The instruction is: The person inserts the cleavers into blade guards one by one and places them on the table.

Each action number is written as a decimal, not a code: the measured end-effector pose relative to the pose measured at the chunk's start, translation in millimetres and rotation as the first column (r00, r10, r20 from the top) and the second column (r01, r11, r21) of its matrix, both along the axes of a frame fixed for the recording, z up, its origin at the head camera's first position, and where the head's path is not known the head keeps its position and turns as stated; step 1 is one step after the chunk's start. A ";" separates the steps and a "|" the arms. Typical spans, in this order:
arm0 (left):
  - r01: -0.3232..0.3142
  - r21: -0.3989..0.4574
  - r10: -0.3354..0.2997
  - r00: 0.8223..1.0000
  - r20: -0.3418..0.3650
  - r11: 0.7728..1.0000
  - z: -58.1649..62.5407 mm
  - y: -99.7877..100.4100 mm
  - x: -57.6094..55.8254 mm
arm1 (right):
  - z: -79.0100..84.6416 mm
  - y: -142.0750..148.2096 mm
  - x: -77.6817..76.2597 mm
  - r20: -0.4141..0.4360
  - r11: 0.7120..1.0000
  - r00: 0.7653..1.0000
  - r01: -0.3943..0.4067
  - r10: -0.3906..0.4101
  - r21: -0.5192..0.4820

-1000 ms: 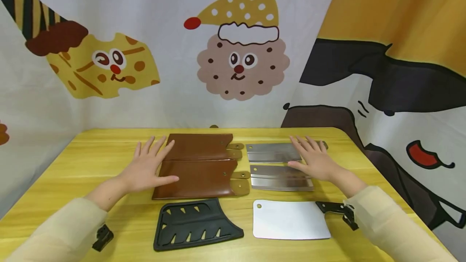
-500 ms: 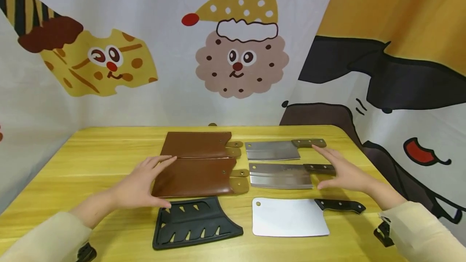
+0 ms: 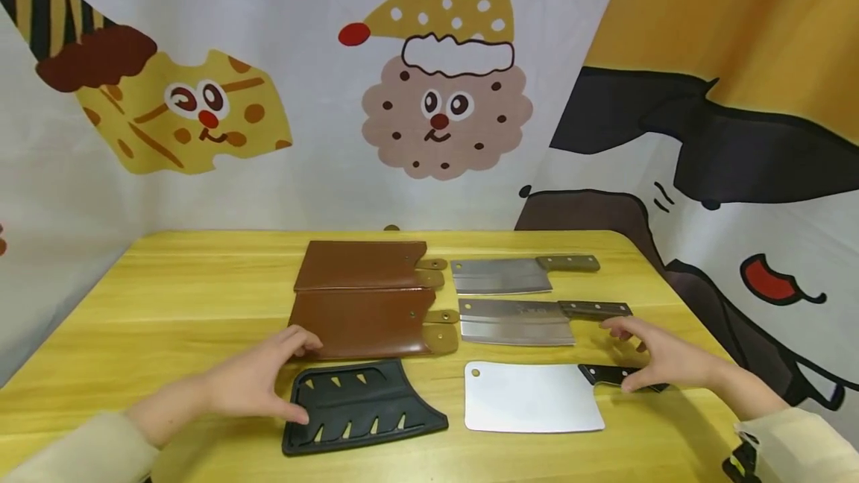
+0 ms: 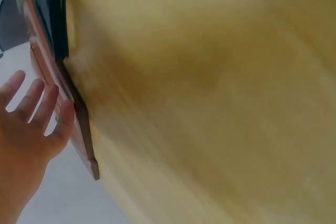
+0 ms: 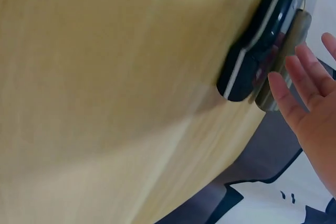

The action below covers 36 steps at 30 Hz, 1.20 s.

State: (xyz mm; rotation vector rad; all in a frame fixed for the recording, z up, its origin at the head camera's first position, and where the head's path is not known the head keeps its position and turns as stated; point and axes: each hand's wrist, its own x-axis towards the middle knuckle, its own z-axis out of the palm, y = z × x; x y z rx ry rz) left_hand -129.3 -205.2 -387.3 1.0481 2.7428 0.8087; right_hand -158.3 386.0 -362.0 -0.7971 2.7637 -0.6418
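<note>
My left hand (image 3: 258, 375) hovers at the left end of a black plastic blade guard (image 3: 362, 408), its fingers loosely bent and holding nothing. In the left wrist view those fingers are spread apart, with the guard's dark edge (image 4: 50, 14) beyond them. Over the black handle of a white-bladed cleaver (image 3: 533, 397), my right hand (image 3: 671, 360) is relaxed with nothing in its grasp. The right wrist view has its fingers apart from the black handle (image 5: 257, 45). Whether either hand touches anything is unclear in the head view.
Two brown leather sheaths (image 3: 362, 323) lie behind the guard. Behind the white cleaver are two wooden-handled cleavers, a nearer one (image 3: 517, 321) and a farther one (image 3: 499, 276). All rest on a yellow wood-grain table (image 3: 188, 282) before a cartoon-printed curtain (image 3: 322, 192).
Both hands have come back toward the near side, the left from the sheaths to the guard, the right from the rear cleavers to the white cleaver's handle. Their fingers have bent from a spread pose.
</note>
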 end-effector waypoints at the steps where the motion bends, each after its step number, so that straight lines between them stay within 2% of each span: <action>1: 0.008 0.004 -0.008 1.000 0.000 1.000 -1.0 0.9 1.1 | -1.4 0.3 0.9 0.022 1.000 1.000 -0.013 0.013 -0.015; 7: 0.042 -0.015 -0.042 0.999 0.031 0.999 -4.1 5.4 7.2 | -11.5 0.7 1.8 0.102 0.993 0.991 -0.075 0.084 -0.093; 11: 0.052 -0.073 -0.053 0.999 -0.004 0.996 -6.8 7.7 10.1 | -16.0 1.4 -0.5 0.123 0.988 0.984 -0.115 0.127 -0.101; 18: 0.025 -0.176 -0.030 0.999 -0.028 0.984 -14.0 10.2 16.2 | -18.1 1.8 -5.4 0.184 0.990 0.974 -0.121 0.132 -0.072; 23: 0.028 -0.198 -0.035 0.999 -0.031 0.980 -16.9 11.7 19.9 | -19.6 8.5 -6.2 0.203 0.972 0.959 -0.162 0.196 -0.171; 26: 0.041 -0.164 -0.046 0.999 -0.029 0.986 -18.3 11.8 21.4 | -19.5 13.0 -7.3 0.227 0.952 0.948 -0.162 0.224 -0.262; 31: 0.062 -0.060 -0.062 0.998 0.017 0.996 -18.4 11.2 23.2 | -15.9 19.7 -8.4 0.346 0.926 0.910 -0.092 0.227 -0.366; 36: 0.082 -0.051 -0.081 0.997 0.013 0.995 -17.2 11.9 22.7 | -8.6 27.5 -6.8 0.496 0.920 0.848 0.027 0.186 -0.391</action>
